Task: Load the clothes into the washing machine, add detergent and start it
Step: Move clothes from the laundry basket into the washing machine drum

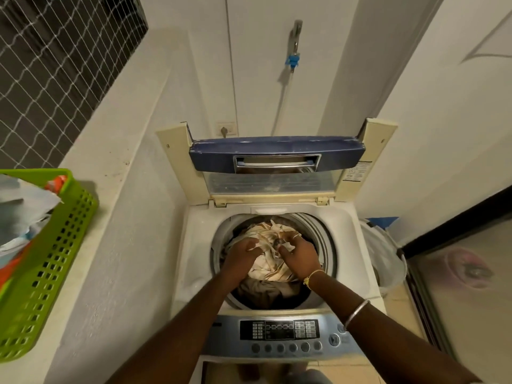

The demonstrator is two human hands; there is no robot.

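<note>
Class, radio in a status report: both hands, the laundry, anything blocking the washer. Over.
Left hand and right hand both gripping the striped cloth. Cloth inside the drum, lid up. Nothing blocking the opening.

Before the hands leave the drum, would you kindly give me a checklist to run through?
1. The lid is folded up, off the opening: ok.
2. The cream cloth lies inside the drum: ok.
3. The left hand and right hand both grip the cream cloth: ok.
4. The green basket is emptied: not ok, clothes lie in it.
5. Detergent added: cannot tell, none in view.
6. The control panel is powered: cannot tell.
</note>
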